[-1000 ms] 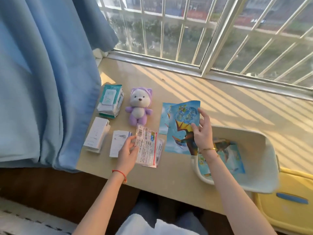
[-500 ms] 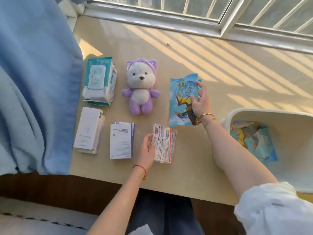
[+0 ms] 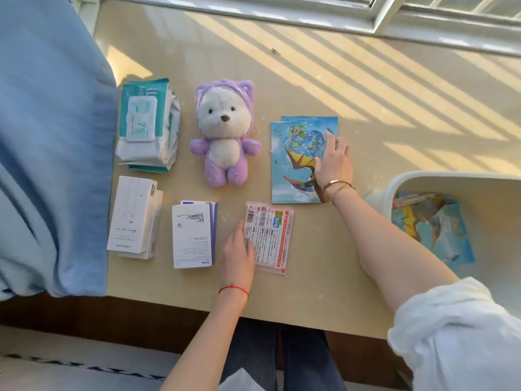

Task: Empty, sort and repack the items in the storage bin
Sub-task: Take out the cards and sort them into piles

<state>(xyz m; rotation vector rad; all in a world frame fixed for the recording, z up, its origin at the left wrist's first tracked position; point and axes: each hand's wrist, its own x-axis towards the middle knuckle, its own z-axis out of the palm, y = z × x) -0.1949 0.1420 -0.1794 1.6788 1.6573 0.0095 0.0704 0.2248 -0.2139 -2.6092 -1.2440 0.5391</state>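
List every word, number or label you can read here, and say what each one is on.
"75": on the flip lid of the wipes pack.
White box at far left: small grey print, too small to read.
White box with barcode: print and blue logo too blurred to read.
Printed packets under the left hand: dense text, unreadable.
Blue picture sheets under the right hand: no readable text.

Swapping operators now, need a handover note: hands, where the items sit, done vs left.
Left hand: open, fingers flat on the packet stack.
Right hand: open, pressing the blue picture cards on the table.
Laid out: wipes pack, plush bear, long white box, second white box.
Bin at right still holds more picture cards.
Done: most items out and grouped.
Left: empty the bin, then repack.
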